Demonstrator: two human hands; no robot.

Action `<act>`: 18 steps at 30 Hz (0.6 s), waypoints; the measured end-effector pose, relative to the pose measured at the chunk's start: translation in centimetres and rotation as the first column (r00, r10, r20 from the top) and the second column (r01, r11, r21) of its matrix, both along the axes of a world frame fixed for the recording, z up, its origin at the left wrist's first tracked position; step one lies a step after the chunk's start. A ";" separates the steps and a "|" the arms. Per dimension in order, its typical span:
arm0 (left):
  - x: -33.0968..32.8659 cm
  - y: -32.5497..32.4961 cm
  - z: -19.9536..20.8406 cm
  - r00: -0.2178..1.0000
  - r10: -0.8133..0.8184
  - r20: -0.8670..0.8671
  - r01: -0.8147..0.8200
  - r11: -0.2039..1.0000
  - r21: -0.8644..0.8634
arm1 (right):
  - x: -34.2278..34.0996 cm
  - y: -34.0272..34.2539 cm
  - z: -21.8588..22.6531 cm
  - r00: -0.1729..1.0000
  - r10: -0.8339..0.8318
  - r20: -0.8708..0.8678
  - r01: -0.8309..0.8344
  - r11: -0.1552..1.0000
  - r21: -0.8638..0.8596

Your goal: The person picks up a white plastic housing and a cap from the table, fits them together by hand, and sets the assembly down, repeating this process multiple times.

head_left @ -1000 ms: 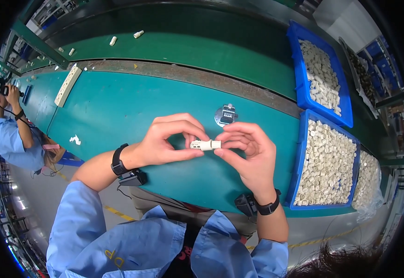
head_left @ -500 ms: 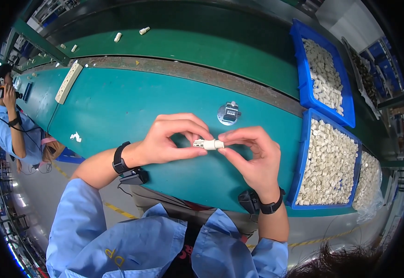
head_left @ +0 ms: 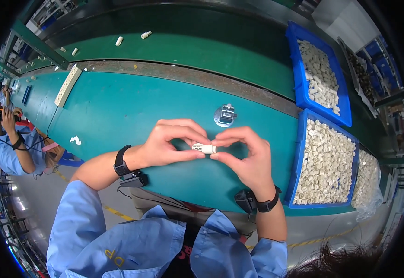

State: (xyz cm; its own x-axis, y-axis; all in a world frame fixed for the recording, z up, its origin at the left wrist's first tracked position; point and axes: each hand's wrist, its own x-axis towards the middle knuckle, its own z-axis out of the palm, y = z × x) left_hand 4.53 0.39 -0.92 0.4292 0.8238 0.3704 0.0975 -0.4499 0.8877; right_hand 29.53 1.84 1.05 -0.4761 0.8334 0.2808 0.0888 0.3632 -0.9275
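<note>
Left hand (head_left: 161,143) pinches the cream plastic part (head_left: 205,148); right hand (head_left: 255,158) brackets its plain end, firm contact hard to tell. Best keep both aligned, pressure light.

A teal worktable (head_left: 132,106) spreads beneath the fingers (head_left: 189,155). Beyond them, past a brown strip (head_left: 197,74), runs a darker green surface (head_left: 202,51). Far left of them slants a green metal beam (head_left: 39,45); grey floor (head_left: 35,199) with yellow tape (head_left: 118,213) lies lower left.
</note>
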 end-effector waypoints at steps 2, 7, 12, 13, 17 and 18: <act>0.6 0.0 0.9 1.000 -0.028 -0.004 0.028 0.999 0.021 | 0.9 0.0 1.2 1.000 0.011 0.008 -0.011 1.000 0.011; 3.6 -0.9 3.5 0.990 -0.134 -0.033 0.137 0.984 0.113 | 2.1 -1.3 1.9 0.995 0.088 -0.045 -0.097 0.967 -0.237; 3.4 -2.8 2.9 0.998 0.027 0.063 -0.017 0.989 -0.150 | 2.5 -3.2 4.2 0.993 0.065 -0.103 -0.083 0.980 -0.182; 3.4 -3.2 2.5 0.998 0.013 0.068 -0.004 0.992 -0.130 | 2.6 -3.7 3.8 0.994 0.055 -0.098 -0.070 0.984 -0.162; 3.7 -3.8 2.8 0.996 0.029 0.089 -0.005 0.967 -0.253 | 3.6 -5.0 3.6 0.992 -0.045 -0.118 0.017 0.973 -0.230; 3.7 -2.9 3.5 0.998 0.058 -0.023 -0.059 0.995 -0.076 | 4.9 -4.0 4.9 0.993 -0.113 -0.020 0.108 0.976 -0.188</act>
